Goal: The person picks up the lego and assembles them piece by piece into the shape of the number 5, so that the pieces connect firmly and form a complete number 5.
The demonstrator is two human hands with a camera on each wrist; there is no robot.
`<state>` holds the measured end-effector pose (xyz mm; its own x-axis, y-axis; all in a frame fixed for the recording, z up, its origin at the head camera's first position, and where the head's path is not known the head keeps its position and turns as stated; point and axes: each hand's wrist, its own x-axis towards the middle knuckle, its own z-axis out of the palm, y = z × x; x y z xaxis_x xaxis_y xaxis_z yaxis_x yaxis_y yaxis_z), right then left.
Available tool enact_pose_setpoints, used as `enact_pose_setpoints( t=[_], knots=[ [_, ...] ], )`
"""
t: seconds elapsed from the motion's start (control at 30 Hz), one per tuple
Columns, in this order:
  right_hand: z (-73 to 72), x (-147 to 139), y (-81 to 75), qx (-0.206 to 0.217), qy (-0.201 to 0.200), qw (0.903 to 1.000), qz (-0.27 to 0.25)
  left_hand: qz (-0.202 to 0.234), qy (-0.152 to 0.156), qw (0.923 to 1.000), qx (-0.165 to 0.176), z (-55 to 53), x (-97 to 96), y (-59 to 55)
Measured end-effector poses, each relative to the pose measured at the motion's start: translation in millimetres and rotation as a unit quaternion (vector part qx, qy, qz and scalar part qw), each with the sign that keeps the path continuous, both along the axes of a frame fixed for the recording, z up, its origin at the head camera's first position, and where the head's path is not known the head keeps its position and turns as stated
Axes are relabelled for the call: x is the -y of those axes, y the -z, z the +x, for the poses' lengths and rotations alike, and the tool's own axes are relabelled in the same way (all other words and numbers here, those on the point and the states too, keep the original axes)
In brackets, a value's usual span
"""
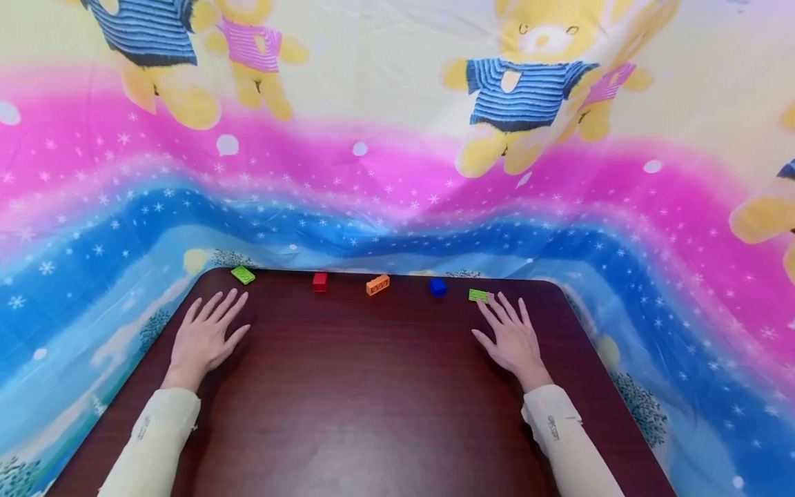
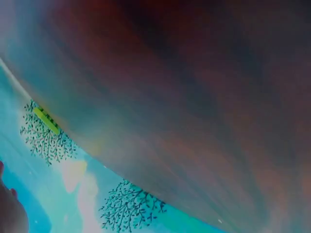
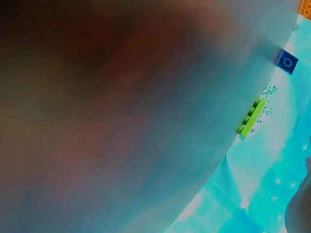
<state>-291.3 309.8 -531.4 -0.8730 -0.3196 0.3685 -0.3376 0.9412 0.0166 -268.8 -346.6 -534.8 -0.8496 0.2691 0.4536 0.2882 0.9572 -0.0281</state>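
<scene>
Looking spread, the left hand (image 1: 201, 339) and right hand (image 1: 513, 339) are near green blocks (image 1: 243, 275); sleeve writing (image 1: 553, 428) is unreadably tiny.

A pink, blue and cream cloth (image 1: 373, 83) printed with yellow bears (image 1: 522, 96) hangs behind a dark brown table (image 1: 366, 393).

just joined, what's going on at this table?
A person's left hand and right hand are out over the table, fingers spread, holding nothing. Along its far edge, left to right: left green brick, red brick, orange brick, blue brick, right green brick, all apart. The right hand overlaps the right green brick in the head view; can't tell if it's touching.
</scene>
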Motion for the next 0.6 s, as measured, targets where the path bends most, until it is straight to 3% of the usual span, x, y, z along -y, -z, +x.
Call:
enact_pose_setpoints(
  t=[0.13,0.3,0.6],
  knots=[
    [-11.8,11,-3.5,0.01,0.003,0.9999,-0.01,0.038,-0.03,0.9984,0.031,-12.5,1.0,-5.6],
    [-31.0,31,-13.8,0.035,0.002,0.9986,-0.039,0.096,-0.064,0.9904,0.077,-34.9,2.6,-11.8],
    [-63.1,65,-28.0,0.079,0.015,0.9898,-0.118,0.207,-0.091,0.9639,0.141,-67.5,-1.9,-15.0]
  ],
)
